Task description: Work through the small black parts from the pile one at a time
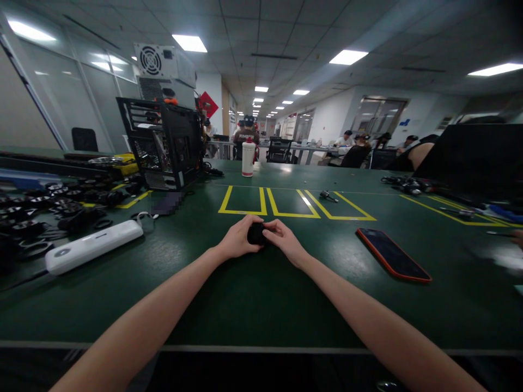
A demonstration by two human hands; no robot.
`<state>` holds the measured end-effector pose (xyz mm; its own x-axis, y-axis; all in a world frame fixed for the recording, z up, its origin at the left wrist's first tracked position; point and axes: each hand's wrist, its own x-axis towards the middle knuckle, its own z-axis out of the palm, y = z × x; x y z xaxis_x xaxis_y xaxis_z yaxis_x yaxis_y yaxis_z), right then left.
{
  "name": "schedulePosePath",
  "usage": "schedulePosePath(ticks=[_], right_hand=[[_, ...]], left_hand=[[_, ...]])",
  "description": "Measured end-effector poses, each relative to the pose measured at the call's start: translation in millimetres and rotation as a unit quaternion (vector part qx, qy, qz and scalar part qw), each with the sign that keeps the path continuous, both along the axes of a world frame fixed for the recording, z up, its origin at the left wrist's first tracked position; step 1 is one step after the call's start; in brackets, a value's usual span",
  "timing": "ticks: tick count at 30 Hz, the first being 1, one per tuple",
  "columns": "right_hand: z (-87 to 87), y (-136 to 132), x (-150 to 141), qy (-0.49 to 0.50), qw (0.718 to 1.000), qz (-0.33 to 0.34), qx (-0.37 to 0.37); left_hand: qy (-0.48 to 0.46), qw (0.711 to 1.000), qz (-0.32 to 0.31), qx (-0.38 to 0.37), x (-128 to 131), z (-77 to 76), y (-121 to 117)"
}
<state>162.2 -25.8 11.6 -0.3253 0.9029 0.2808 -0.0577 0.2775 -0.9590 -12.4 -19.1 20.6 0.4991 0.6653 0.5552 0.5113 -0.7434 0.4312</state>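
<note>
Both hands meet over the green tabletop, just in front of the yellow tape outlines. A small black rounded object sits between them; its exact kind is not clear. My left hand curls round its left side, thumb below and fingers above. From the right, my right hand pinches its edge with thumb and fingertips. Part of the object is hidden behind the fingers. Beyond the hands, a small dark metal part lies at the rightmost of the middle tape outlines.
A phone with an orange edge lies right of my hands. To the left are a white power strip, a pile of black parts and an open computer case. A white cup stands farther back. A person's hand shows at far right.
</note>
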Motion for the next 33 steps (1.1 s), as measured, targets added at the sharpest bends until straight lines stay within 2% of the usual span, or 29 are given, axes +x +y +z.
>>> schedulePosePath(ticks=[6, 12, 20, 27, 33], right_hand=[[0.0, 3.2, -1.1, -0.018, 1.0, -0.019, -0.014], [2.0, -1.3, 0.7, 0.012, 0.999, 0.04, -0.003], [4.9, -2.3, -2.4, -0.025, 0.999, -0.023, 0.005], [10.7, -8.2, -2.5, 0.003, 1.0, 0.027, -0.012], [9.3, -7.0, -2.3, -0.001, 1.0, -0.004, 0.005]], left_hand=[[-0.007, 1.0, -0.005, -0.001, 0.2, 1.1, -0.4], [-0.015, 1.0, -0.002, -0.009, 0.6, 2.6, -2.1], [-0.019, 1.0, -0.007, -0.018, -0.6, 5.2, -3.0], [-0.021, 0.999, -0.009, -0.029, 0.3, 6.5, -4.3], [-0.018, 0.999, -0.004, -0.034, 0.0, 9.6, -6.8]])
